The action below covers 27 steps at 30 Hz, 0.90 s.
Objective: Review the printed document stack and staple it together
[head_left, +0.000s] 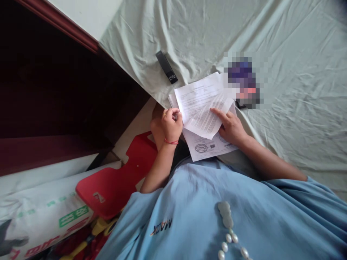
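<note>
A stack of printed papers (196, 97) lies over my lap and the edge of the cloth-covered surface. My left hand (172, 122) is closed at the stack's left edge, its fingers curled and pinching the paper there. A printed sheet (203, 119) is folded over at a slant, its lower corner raised. My right hand (231, 126) grips this sheet's right side, with the index finger stretched across the print and the thumb partly hidden below. Beneath it shows a page with a round stamp (201, 148). Beyond the papers rests a black stapler (166, 67).
A pale green, wrinkled cloth (295, 94) covers the surface ahead. A blurred-out dark object (244, 81) lies right of the papers. At left are dark wooden furniture (54, 83), a red plastic seat (114, 186) and a white printed sack (40, 216).
</note>
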### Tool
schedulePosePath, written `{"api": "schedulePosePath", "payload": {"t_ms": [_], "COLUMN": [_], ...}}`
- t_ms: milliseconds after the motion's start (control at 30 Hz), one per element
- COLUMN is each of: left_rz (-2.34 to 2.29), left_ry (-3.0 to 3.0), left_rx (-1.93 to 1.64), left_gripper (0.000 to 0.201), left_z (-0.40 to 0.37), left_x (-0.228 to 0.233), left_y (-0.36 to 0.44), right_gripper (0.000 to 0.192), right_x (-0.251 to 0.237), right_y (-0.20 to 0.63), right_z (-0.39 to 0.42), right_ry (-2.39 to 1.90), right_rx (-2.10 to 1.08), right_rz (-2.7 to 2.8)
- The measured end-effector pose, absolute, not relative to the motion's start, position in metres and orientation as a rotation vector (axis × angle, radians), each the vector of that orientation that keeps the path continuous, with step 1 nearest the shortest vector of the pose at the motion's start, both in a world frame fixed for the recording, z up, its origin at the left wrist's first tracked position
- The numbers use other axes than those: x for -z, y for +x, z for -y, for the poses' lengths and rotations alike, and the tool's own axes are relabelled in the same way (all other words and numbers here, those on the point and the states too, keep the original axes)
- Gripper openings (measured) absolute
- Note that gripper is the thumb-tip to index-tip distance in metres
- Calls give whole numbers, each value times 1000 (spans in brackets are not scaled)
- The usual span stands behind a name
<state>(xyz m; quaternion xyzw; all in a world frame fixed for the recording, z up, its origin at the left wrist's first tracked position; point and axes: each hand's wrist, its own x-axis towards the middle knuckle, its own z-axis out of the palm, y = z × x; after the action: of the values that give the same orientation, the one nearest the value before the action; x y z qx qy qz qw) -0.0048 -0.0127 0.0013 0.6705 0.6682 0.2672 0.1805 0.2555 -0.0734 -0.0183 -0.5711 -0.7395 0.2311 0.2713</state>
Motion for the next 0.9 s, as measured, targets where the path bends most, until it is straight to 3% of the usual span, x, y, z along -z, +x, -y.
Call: {"api": "schedulePosePath", "payload": {"t_ms": [900], "left_rz": [-1959], "left_ry": [1882], "left_rx": [-811], "left_gripper": [46], "left_z": [16], "left_x": [39], "left_y": [6], "right_gripper": [68], "right_x": [19], "right_y": [258], "right_z": [73], "right_ry": [-1531], "right_rx": [-639], "right_rz": [2023]}}
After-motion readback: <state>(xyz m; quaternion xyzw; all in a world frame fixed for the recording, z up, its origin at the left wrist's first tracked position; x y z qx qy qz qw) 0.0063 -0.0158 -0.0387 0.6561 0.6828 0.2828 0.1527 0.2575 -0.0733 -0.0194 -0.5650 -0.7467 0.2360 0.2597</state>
